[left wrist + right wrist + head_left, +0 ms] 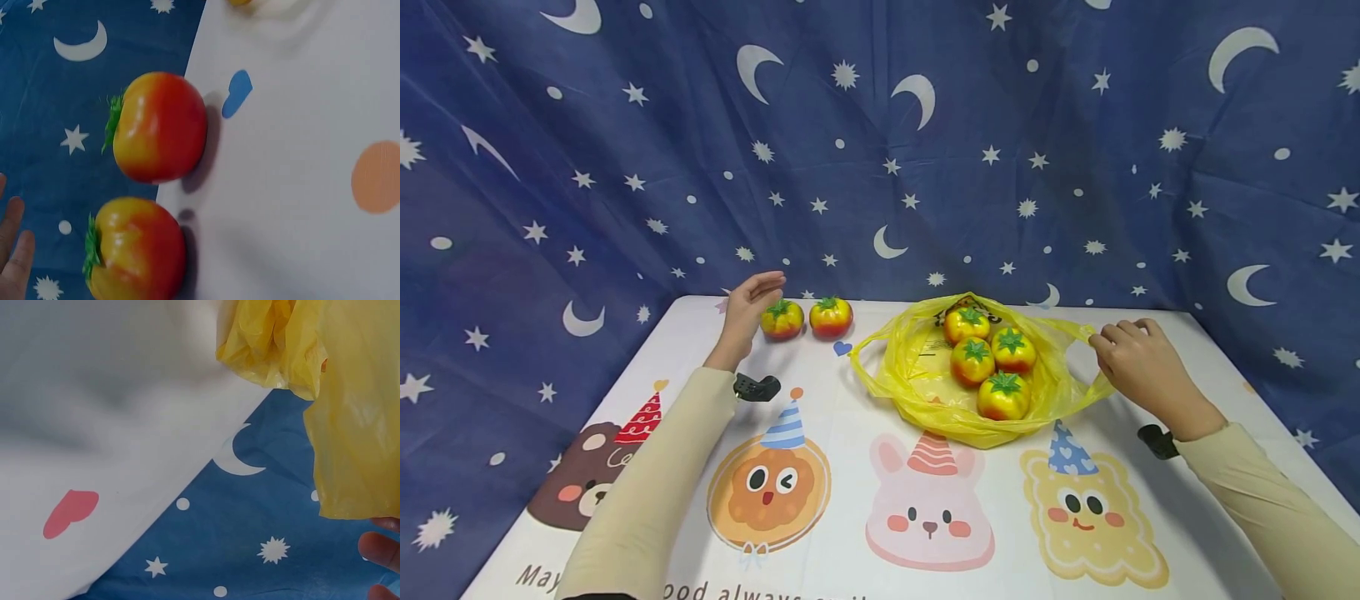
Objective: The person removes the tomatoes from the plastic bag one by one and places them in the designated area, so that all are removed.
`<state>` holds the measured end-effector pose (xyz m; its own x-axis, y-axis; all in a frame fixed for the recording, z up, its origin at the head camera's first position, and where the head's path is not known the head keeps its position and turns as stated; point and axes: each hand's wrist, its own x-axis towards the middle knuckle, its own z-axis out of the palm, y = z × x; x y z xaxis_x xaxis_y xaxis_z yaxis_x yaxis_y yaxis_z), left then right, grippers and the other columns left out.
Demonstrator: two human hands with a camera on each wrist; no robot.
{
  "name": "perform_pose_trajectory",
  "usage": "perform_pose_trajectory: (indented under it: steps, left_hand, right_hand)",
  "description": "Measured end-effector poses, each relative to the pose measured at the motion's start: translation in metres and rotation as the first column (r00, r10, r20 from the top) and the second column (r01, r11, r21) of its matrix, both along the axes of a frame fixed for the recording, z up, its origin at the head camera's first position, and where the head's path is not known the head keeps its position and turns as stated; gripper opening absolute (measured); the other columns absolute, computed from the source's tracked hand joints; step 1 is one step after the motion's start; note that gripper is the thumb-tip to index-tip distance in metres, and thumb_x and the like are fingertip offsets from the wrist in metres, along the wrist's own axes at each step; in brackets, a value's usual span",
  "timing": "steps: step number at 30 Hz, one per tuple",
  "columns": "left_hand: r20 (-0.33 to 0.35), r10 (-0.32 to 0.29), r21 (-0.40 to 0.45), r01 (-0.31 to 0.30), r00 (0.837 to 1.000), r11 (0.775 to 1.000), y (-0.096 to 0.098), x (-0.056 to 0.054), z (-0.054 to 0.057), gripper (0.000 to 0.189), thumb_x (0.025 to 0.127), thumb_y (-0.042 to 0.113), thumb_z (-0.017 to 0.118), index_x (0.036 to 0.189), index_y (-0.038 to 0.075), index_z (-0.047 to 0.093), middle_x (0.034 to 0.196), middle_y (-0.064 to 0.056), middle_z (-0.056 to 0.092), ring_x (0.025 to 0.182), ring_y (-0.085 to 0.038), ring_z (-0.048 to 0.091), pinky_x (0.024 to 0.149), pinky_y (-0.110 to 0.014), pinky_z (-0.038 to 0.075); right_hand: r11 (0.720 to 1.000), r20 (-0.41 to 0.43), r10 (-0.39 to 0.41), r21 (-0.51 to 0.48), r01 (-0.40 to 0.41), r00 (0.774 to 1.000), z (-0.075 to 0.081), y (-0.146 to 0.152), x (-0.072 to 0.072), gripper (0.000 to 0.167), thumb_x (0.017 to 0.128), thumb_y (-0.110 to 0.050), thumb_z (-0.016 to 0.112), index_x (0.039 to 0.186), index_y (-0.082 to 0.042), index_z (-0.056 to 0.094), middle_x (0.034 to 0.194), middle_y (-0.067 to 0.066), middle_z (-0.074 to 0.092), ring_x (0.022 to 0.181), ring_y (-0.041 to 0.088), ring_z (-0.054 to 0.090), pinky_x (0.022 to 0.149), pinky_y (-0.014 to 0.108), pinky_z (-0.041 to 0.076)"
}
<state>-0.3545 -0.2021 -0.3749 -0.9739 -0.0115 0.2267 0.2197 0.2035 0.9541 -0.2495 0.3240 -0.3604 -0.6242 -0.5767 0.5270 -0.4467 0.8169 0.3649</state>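
Note:
A yellow plastic bag [925,392] lies spread on the table with its mouth facing up, and several red-yellow tomatoes [972,362] with green leafy tops sit inside. My right hand [1138,362] grips the bag's right handle and pulls it outward; in the right wrist view the yellow film [359,425] hangs by the fingertips. Two more tomatoes stand left of the bag, one on the left [783,323] and one on the right [831,320]. My left hand [751,310] is raised beside the left tomato, fingers fairly straight, holding nothing.
A white cloth with cartoon prints covers the table [850,517]. Behind it hangs a blue curtain [820,150] with moons and stars, close to the table's back edge. The bag's left handle loop [859,367] lies toward the two loose tomatoes.

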Motion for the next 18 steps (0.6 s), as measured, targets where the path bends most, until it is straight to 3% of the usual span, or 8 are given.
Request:
perform_pose_trajectory:
  steps: [6,13,18]
  left_hand:
    - [0.01,-0.052,-0.026,0.052,0.999,0.998,0.015,0.004,0.005,0.038,0.095,0.012,0.053,0.132,0.001,0.05,0.134,-0.018,0.053,0.123,-0.022,0.051,0.109,-0.033,0.038]
    - [0.028,-0.119,-0.035,0.12,0.992,0.992,0.033,0.006,0.005,0.037,0.095,0.009,0.054,0.13,0.001,0.051,0.134,-0.017,0.053,0.126,-0.031,0.048,0.111,-0.038,0.036]
    - [0.026,-0.16,-0.059,0.162,0.987,0.985,0.047,0.008,0.007,0.035,0.094,0.007,0.055,0.129,0.002,0.053,0.132,-0.017,0.054,0.126,-0.03,0.049,0.111,-0.038,0.037]
  right_hand:
    - [1.0,0.005,-0.005,0.0,0.005,1.0,0.0,0.0,0.0,0.022,0.061,0.004,0.078,0.077,0.001,0.062,0.073,0.016,0.063,0.07,0.033,0.059,0.072,0.051,0.048]
    - [1.0,-0.001,0.001,-0.001,-0.001,1.0,-0.001,0.001,0.0,0.023,0.061,0.004,0.077,0.077,0.001,0.062,0.073,0.016,0.063,0.069,0.033,0.059,0.072,0.051,0.048]
    - [1.0,-0.005,0.015,-0.006,-0.015,1.0,-0.001,0.001,0.0,0.023,0.06,0.005,0.077,0.077,0.001,0.062,0.072,0.017,0.063,0.069,0.033,0.058,0.071,0.052,0.048]
